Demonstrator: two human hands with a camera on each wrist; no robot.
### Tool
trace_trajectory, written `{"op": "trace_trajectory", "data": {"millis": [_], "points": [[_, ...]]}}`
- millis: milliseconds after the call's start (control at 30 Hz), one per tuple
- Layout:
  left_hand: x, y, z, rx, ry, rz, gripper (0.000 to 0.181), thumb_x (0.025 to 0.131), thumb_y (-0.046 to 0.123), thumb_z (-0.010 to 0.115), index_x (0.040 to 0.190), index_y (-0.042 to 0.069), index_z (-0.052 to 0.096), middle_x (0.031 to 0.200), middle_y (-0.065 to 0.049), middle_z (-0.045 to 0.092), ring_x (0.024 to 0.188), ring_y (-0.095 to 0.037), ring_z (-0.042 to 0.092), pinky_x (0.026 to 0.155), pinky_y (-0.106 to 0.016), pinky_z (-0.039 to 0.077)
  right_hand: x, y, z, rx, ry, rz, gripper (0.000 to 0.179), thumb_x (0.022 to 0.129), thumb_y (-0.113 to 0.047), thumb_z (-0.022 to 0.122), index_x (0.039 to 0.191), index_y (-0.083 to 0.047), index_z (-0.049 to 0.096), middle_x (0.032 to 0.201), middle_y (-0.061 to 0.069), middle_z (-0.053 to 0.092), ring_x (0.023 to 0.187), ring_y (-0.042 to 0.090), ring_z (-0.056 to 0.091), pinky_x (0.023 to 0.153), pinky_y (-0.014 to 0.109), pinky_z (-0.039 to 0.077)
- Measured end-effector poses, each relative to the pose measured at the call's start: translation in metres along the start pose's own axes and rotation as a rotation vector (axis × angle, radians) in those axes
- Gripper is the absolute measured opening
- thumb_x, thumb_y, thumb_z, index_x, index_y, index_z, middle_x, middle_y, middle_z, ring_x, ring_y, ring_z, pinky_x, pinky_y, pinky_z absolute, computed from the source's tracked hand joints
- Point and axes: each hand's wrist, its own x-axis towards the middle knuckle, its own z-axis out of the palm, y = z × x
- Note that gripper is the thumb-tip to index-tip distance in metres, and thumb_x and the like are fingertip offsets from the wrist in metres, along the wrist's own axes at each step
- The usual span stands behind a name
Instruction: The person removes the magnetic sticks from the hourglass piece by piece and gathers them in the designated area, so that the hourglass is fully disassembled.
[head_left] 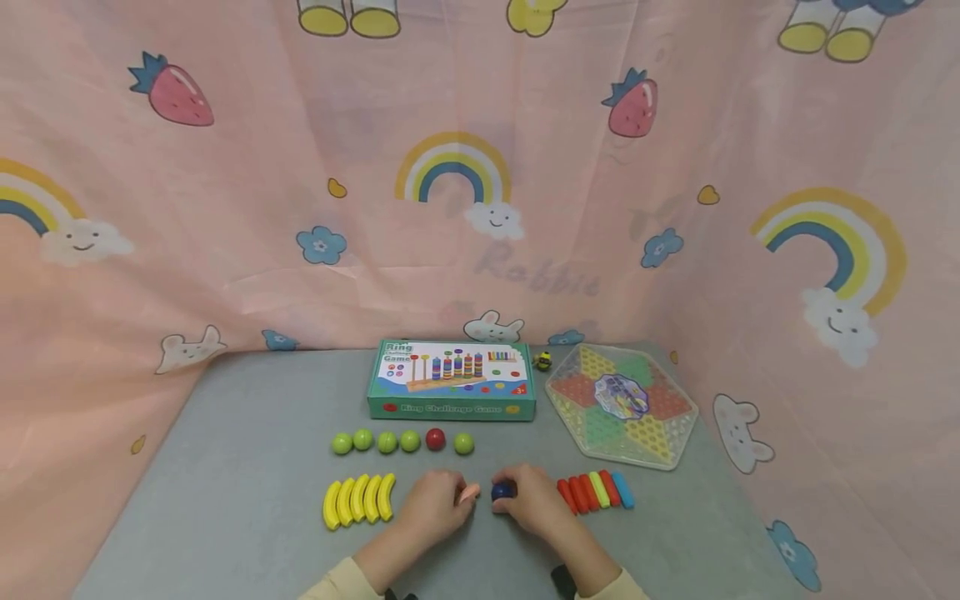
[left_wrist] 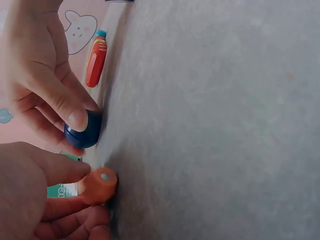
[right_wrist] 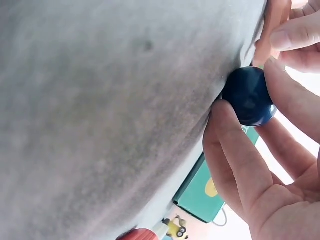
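My left hand pinches a small orange, elongated toy piece with a pale dot on its end. Just to its right, my right hand holds a glossy dark blue ball between thumb and fingers, low at the grey tabletop. The two held toys are close together but apart in the head view. Yellow toy bananas lie side by side left of my left hand. Right of my right hand is a row of red, yellow-green and blue elongated pieces.
Behind the hands runs a row of green balls with one red ball among them. Farther back are a green game box, a small yellow figure and a hexagonal Chinese checkers board. A pink printed cloth hangs around the table.
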Motion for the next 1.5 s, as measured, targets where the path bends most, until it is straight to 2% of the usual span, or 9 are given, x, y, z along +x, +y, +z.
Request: {"op": "trace_trajectory", "data": {"millis": [100, 267, 367, 467, 633, 800, 933, 1200, 1500], "points": [[-0.001, -0.003, -0.004, 0.054, -0.055, 0.04, 0.024, 0.089, 0.035, 0.076, 0.095, 0.013, 0.073, 0.081, 0.005, 0.066, 0.068, -0.007, 0.058, 0.061, -0.027, 0.05, 0.0, 0.001, -0.001, -0.005, 0.001, -0.015, 0.026, 0.082, -0.016, 0.084, 0.105, -0.009, 0.076, 0.107, 0.007, 0.072, 0.104, 0.025, 0.065, 0.089, 0.05, 0.053], [-0.001, -0.008, -0.016, 0.128, -0.231, 0.192, 0.068, 0.077, 0.04, 0.087, 0.136, 0.017, 0.061, 0.128, 0.003, 0.06, 0.106, -0.011, 0.06, 0.092, -0.034, 0.053, 0.001, 0.003, -0.001, -0.008, 0.003, -0.033, 0.026, 0.082, -0.017, 0.084, 0.105, -0.009, 0.076, 0.107, 0.007, 0.072, 0.104, 0.026, 0.065, 0.09, 0.051, 0.053], [0.001, -0.011, -0.02, 0.126, -0.305, 0.262, 0.072, 0.075, 0.029, 0.089, 0.14, 0.019, 0.059, 0.129, 0.006, 0.058, 0.107, -0.007, 0.056, 0.094, -0.031, 0.051, 0.001, 0.004, -0.001, -0.004, 0.003, -0.032, 0.026, 0.082, -0.017, 0.084, 0.105, -0.009, 0.076, 0.107, 0.007, 0.072, 0.104, 0.026, 0.064, 0.09, 0.051, 0.053], [0.001, -0.015, -0.019, 0.116, -0.331, 0.27, 0.069, 0.075, 0.021, 0.089, 0.138, 0.019, 0.061, 0.125, 0.009, 0.058, 0.105, -0.005, 0.054, 0.096, -0.029, 0.051, 0.001, 0.005, -0.001, -0.003, 0.001, -0.041, 0.025, 0.082, -0.016, 0.084, 0.104, -0.009, 0.076, 0.106, 0.006, 0.072, 0.103, 0.025, 0.064, 0.09, 0.051, 0.052], [-0.003, -0.02, -0.021, 0.092, -0.277, 0.215, 0.067, 0.073, 0.027, 0.091, 0.133, 0.018, 0.064, 0.123, 0.008, 0.059, 0.11, -0.009, 0.056, 0.099, -0.034, 0.051, 0.002, 0.005, 0.001, -0.002, -0.004, -0.046, 0.025, 0.083, -0.016, 0.083, 0.106, -0.009, 0.076, 0.107, 0.006, 0.072, 0.104, 0.025, 0.064, 0.09, 0.051, 0.052], [-0.009, -0.022, -0.032, 0.154, -0.176, 0.157, 0.073, 0.072, 0.043, 0.09, 0.134, 0.015, 0.063, 0.131, 0.001, 0.062, 0.121, -0.02, 0.055, 0.105, -0.045, 0.048, 0.002, 0.005, 0.0, 0.007, -0.018, -0.027, 0.026, 0.083, -0.016, 0.083, 0.107, -0.009, 0.076, 0.109, 0.007, 0.071, 0.105, 0.026, 0.063, 0.092, 0.053, 0.052], [-0.012, -0.026, -0.041, 0.184, -0.134, 0.122, 0.075, 0.071, 0.048, 0.089, 0.134, 0.016, 0.064, 0.13, 0.001, 0.063, 0.121, -0.021, 0.053, 0.106, -0.05, 0.045, 0.002, 0.005, 0.0, 0.01, -0.027, -0.02, 0.026, 0.084, -0.017, 0.083, 0.108, -0.009, 0.075, 0.11, 0.008, 0.071, 0.107, 0.027, 0.063, 0.093, 0.053, 0.052], [-0.023, -0.051, -0.05, 0.222, -0.027, 0.083, 0.074, 0.067, 0.046, 0.092, 0.129, 0.013, 0.067, 0.126, -0.001, 0.065, 0.121, -0.025, 0.051, 0.106, -0.058, 0.037, 0.001, 0.004, 0.001, -0.002, -0.019, -0.048, 0.025, 0.083, -0.017, 0.083, 0.106, -0.009, 0.075, 0.106, 0.007, 0.071, 0.101, 0.024, 0.063, 0.089, 0.05, 0.053], [-0.03, -0.071, -0.057, 0.204, -0.047, 0.032, 0.072, 0.068, 0.043, 0.092, 0.128, 0.014, 0.067, 0.127, -0.003, 0.065, 0.122, -0.028, 0.051, 0.105, -0.06, 0.035, 0.003, 0.004, 0.001, -0.004, -0.01, -0.016, 0.027, 0.083, -0.02, 0.084, 0.106, -0.01, 0.075, 0.107, 0.007, 0.07, 0.1, 0.023, 0.061, 0.088, 0.05, 0.053]]}}
